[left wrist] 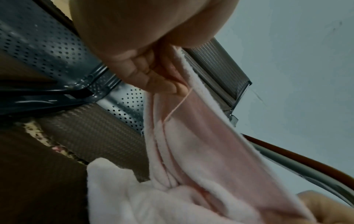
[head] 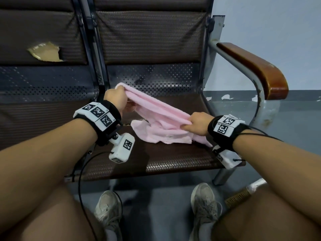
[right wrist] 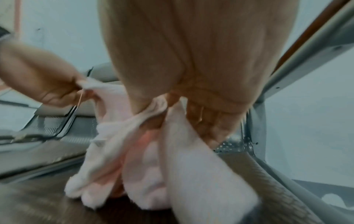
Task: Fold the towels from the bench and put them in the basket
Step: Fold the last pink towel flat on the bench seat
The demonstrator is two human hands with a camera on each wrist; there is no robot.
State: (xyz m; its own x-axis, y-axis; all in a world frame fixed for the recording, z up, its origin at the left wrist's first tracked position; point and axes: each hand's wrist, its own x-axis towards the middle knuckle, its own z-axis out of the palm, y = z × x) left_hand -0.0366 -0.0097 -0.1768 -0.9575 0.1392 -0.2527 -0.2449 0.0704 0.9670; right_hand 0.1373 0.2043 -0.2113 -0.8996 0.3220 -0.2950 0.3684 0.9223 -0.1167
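Note:
A pink towel (head: 156, 117) hangs stretched between my two hands above the brown bench seat (head: 165, 159), its lower part bunched on the seat. My left hand (head: 116, 98) grips the far-left corner, fingers curled round the edge (left wrist: 159, 78). My right hand (head: 198, 123) pinches the near-right corner, with cloth bunched under its fingers (right wrist: 172, 112). In the left wrist view the towel (left wrist: 191, 151) runs down from the fingers as a taut band. In the right wrist view the towel (right wrist: 145, 159) droops in folds onto the seat. No basket is in view.
The bench has a metal frame and a wooden armrest (head: 257, 68) on the right. The neighbouring seat's backrest on the left has a torn patch (head: 45, 53). My knees and shoes (head: 205, 204) are at the front edge. A woven object (head: 238, 197) lies by my right leg.

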